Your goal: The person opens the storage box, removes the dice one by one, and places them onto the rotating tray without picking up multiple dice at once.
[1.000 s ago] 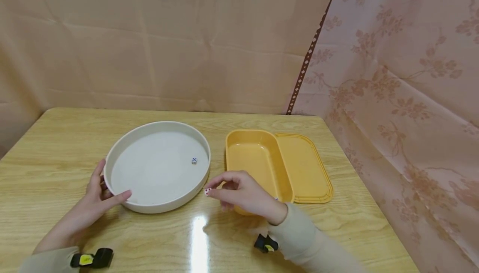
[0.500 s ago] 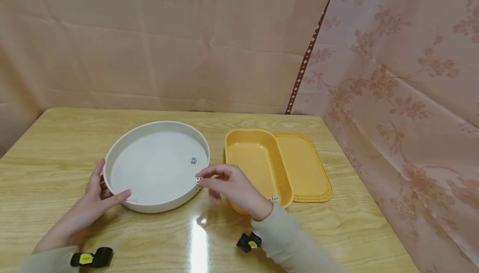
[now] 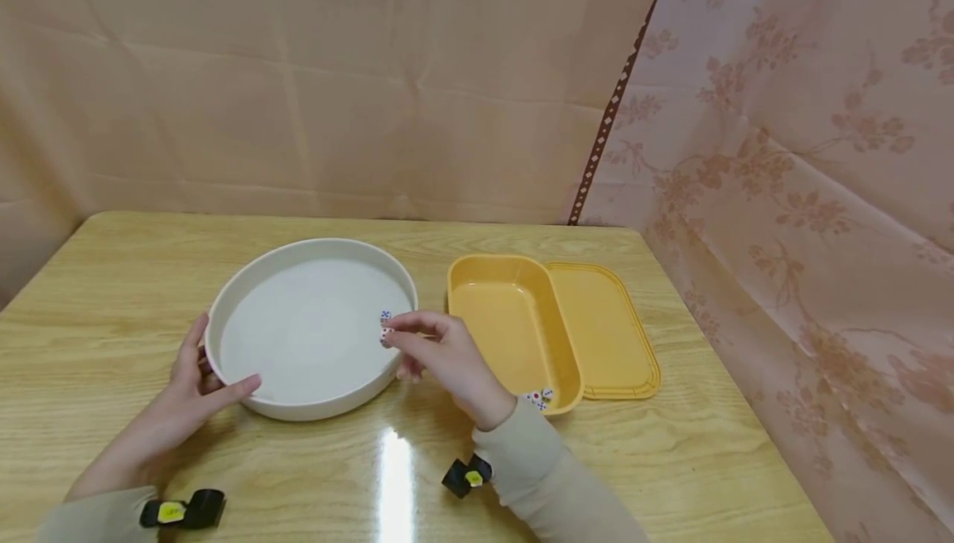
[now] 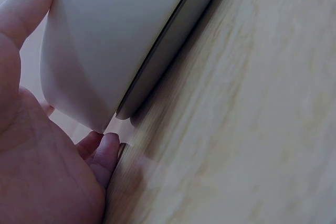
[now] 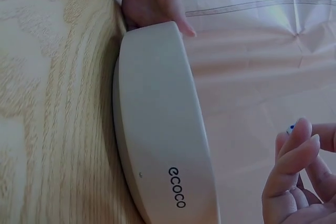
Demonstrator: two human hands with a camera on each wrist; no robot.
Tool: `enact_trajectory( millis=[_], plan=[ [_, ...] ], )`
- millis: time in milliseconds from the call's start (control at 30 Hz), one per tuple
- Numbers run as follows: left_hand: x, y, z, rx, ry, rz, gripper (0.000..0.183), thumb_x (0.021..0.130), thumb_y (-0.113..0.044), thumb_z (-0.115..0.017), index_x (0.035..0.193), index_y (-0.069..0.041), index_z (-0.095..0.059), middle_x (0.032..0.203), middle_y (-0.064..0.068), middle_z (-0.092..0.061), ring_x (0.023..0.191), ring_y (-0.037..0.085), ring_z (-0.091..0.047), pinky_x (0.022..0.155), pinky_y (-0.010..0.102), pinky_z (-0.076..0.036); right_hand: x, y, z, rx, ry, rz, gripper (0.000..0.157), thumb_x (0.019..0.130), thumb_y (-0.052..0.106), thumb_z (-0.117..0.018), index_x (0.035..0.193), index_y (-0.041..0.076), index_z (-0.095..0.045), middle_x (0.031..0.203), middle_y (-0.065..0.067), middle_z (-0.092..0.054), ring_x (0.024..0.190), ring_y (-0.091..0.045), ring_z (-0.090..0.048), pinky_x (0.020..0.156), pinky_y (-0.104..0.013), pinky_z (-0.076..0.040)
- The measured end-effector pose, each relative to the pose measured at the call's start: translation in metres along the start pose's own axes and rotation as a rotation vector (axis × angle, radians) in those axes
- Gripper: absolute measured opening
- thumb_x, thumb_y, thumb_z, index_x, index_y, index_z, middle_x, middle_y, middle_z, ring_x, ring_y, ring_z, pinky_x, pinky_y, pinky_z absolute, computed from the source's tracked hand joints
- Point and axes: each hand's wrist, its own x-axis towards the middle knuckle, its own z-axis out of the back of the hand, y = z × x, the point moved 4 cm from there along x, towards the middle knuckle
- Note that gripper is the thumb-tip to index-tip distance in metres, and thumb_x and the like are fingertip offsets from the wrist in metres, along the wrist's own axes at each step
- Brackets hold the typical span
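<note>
My left hand (image 3: 195, 390) grips the near-left side of a round white tray (image 3: 335, 404), its thumb over the rim and its fingers at the outer wall. In the left wrist view, fingertips touch the tray's lower edge. My right hand (image 3: 447, 361) pinches a small white die (image 3: 385, 337) between thumb and fingertips, above the tray's right side. Just behind it, another die (image 3: 385, 315) with blue dots is partly visible in the tray. From the right wrist, a bit of the pinched die (image 5: 290, 129) shows between the fingers, raised over the tray's rim.
A yellow rectangular box (image 3: 456, 278) stands right of the tray, with several dice (image 3: 538, 398) in its near end. Its yellow lid (image 3: 607, 332) lies flat against its right side. The wooden table (image 3: 313, 485) meets curtains at the back and right.
My right hand has moved left and away from me with the die, from beside the yellow box to over the tray. More dice in the box show now. My left hand stays put.
</note>
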Motion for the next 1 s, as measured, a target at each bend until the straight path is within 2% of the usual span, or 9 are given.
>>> enact_trajectory(
  millis=[33,133,200,333,433,700,900,1000],
  plan=[
    [0.0,0.0,0.0,0.004,-0.001,0.0,0.112,0.098,-0.024,-0.063,0.149,-0.017,0.037,0.157,0.039,0.002,0.116,0.001,-0.046,0.08,0.0,-0.04,0.001,-0.001,-0.001,0.003,-0.007,0.0,0.027,0.095,0.012,-0.065,0.117,-0.003,-0.068,0.099,-0.012,-0.073,0.058,-0.01,-0.056,0.054,-0.02,-0.044],
    [0.0,0.001,0.0,-0.004,0.009,0.009,0.112,0.099,-0.025,-0.062,0.147,-0.017,0.039,0.157,0.039,0.005,0.13,0.031,-0.04,0.08,0.0,-0.04,0.004,-0.002,-0.002,0.015,-0.036,0.002,0.025,0.095,0.011,-0.065,0.115,-0.002,-0.069,0.102,-0.019,-0.071,0.056,-0.009,-0.056,0.052,-0.019,-0.044],
    [0.0,0.001,0.0,-0.007,0.018,0.018,0.112,0.099,-0.026,-0.061,0.146,-0.018,0.04,0.157,0.038,0.007,0.134,0.048,-0.026,0.079,0.0,-0.04,0.006,-0.003,-0.003,0.03,-0.052,0.004,0.024,0.094,0.01,-0.065,0.115,-0.002,-0.069,0.103,-0.022,-0.07,0.055,-0.009,-0.056,0.051,-0.019,-0.045],
    [0.001,0.001,0.0,0.013,0.015,0.02,0.112,0.099,-0.026,-0.061,0.148,-0.018,0.039,0.158,0.038,0.006,0.133,0.045,-0.029,0.079,0.0,-0.04,0.009,-0.004,-0.004,0.048,-0.068,0.015,0.024,0.095,0.009,-0.065,0.115,-0.004,-0.068,0.107,-0.029,-0.067,0.053,-0.009,-0.056,0.05,-0.019,-0.047],
    [0.001,0.001,-0.001,0.005,0.018,0.018,0.111,0.099,-0.026,-0.061,0.148,-0.019,0.039,0.158,0.037,0.007,0.134,0.046,-0.029,0.08,0.0,-0.04,0.01,-0.005,-0.006,0.047,-0.077,0.024,0.026,0.095,0.009,-0.064,0.116,-0.006,-0.067,0.106,-0.029,-0.067,0.052,-0.009,-0.056,0.05,-0.019,-0.048],
    [0.001,0.002,-0.002,-0.027,0.031,0.018,0.111,0.1,-0.025,-0.06,0.147,-0.021,0.04,0.158,0.036,0.011,0.137,0.05,-0.022,0.08,0.0,-0.04,0.007,-0.014,-0.018,0.001,-0.073,0.005,0.029,0.094,0.01,-0.066,0.117,-0.007,-0.066,0.1,-0.014,-0.068,0.052,-0.008,-0.055,0.048,-0.018,-0.048],
    [0.0,0.001,-0.001,-0.021,0.031,0.017,0.111,0.1,-0.025,-0.06,0.146,-0.021,0.041,0.158,0.037,0.012,0.137,0.052,-0.021,0.08,-0.001,-0.039,0.006,-0.022,-0.032,-0.025,-0.042,-0.006,0.025,0.093,0.011,-0.067,0.112,-0.005,-0.068,0.087,-0.015,-0.063,0.047,-0.009,-0.054,0.044,-0.019,-0.047],
    [0.0,0.001,-0.001,-0.011,0.025,0.01,0.111,0.099,-0.025,-0.06,0.147,-0.021,0.04,0.158,0.037,0.011,0.136,0.043,-0.03,0.081,0.0,-0.04,0.007,-0.025,-0.035,-0.029,-0.035,-0.031,0.024,0.093,0.012,-0.067,0.112,-0.003,-0.069,0.083,-0.008,-0.062,0.047,-0.008,-0.054,0.045,-0.019,-0.048]
  ],
)
